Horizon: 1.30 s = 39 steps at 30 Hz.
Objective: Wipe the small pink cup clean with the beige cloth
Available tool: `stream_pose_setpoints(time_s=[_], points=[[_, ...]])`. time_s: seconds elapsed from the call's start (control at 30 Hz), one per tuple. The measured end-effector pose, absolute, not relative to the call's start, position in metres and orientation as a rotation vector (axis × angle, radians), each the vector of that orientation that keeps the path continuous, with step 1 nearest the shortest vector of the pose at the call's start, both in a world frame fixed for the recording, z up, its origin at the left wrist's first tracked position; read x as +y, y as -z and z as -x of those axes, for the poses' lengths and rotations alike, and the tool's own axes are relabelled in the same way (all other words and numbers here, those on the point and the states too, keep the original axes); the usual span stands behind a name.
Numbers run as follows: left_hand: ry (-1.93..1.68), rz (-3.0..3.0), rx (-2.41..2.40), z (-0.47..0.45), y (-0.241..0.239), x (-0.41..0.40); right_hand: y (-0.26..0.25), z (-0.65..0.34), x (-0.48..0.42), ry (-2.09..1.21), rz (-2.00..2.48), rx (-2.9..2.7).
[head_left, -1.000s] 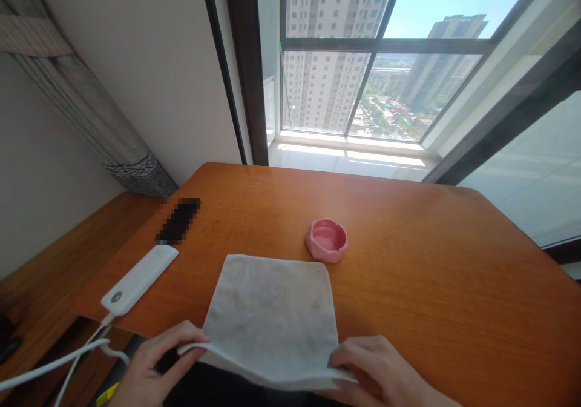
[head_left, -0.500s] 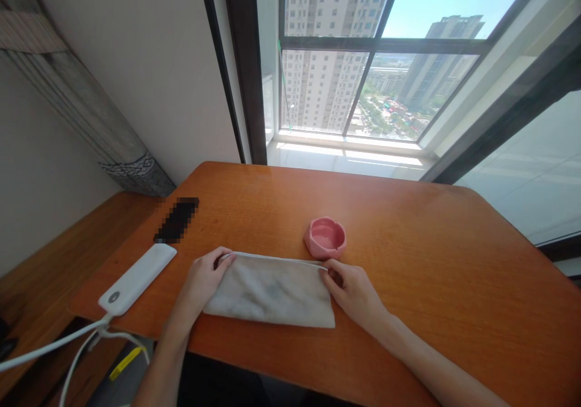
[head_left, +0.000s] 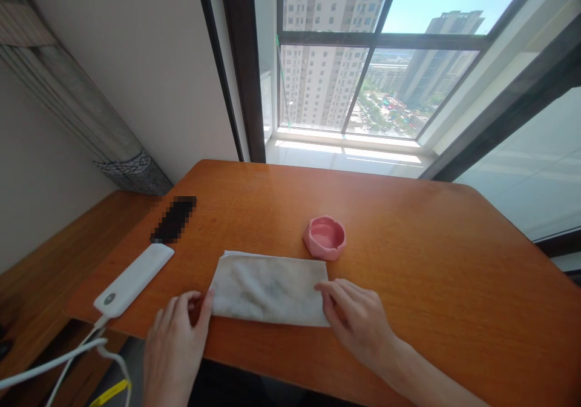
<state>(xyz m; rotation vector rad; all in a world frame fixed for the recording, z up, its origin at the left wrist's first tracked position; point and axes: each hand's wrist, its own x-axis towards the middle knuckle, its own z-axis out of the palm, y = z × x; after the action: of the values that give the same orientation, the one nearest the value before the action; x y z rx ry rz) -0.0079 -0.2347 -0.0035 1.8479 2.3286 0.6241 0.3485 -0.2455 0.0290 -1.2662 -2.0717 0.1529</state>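
A folded whitish cloth (head_left: 267,289) with greyish stains lies flat on the table, its long sides running left to right. My left hand (head_left: 175,340) rests by the cloth's lower left corner, thumb at the edge and fingers curved, with a gap between thumb and forefinger. At the right edge of the cloth is my right hand (head_left: 363,319); its forefinger tip reaches over the cloth and its thumb sits lower, apart from it. Neither hand grips anything that I can see. Just behind the cloth's upper right corner stands a pink bowl (head_left: 324,237).
The wooden table (head_left: 422,261) extends in front of a large window (head_left: 327,86). To the left lie a white power strip (head_left: 134,280) with a white cable (head_left: 59,358) and a pixelated dark object (head_left: 175,219). The table's front edge runs below the cloth.
Both hands have let go of the cloth's upper corners and moved down toward me along its sides, the left hand also outward. The cloth stays in nearly the same place.
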Motion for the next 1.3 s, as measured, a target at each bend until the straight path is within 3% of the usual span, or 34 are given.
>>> stream_pose_setpoints(time_s=[0.13,0.3,0.47,0.63,0.8,0.97,1.17,1.3], points=[[-0.642,-1.83,2.301,0.004,0.018,-0.255,-0.03,-0.32,-0.263,-0.301,1.176,-2.228],[-1.065,-1.584,2.262,-0.035,-0.003,-0.252,-0.025,-0.299,-0.273,-0.625,1.117,-2.221],[-1.403,-2.037,1.823,-0.092,-0.036,-0.25,-0.044,-0.31,-0.258,-1.278,1.304,-1.596],[-1.279,-2.44,1.276,-0.156,-0.034,-0.252,-0.045,-0.336,-0.226,-1.673,1.244,-1.195],[-1.115,-2.546,1.368,-0.174,-0.012,-0.26,-0.021,-0.356,-0.214,-1.566,1.368,-1.204],[-0.97,-2.484,1.335,-0.151,-0.01,-0.264,-0.028,-0.359,-0.223,-1.437,1.441,-1.452],[-0.867,-2.388,1.226,-0.136,-0.021,-0.265,-0.037,-0.371,-0.233,-0.6,1.901,-2.092],[-0.932,-2.241,1.533,-0.126,-0.016,-0.251,-0.041,-0.381,-0.237,-0.209,1.926,-2.242]])
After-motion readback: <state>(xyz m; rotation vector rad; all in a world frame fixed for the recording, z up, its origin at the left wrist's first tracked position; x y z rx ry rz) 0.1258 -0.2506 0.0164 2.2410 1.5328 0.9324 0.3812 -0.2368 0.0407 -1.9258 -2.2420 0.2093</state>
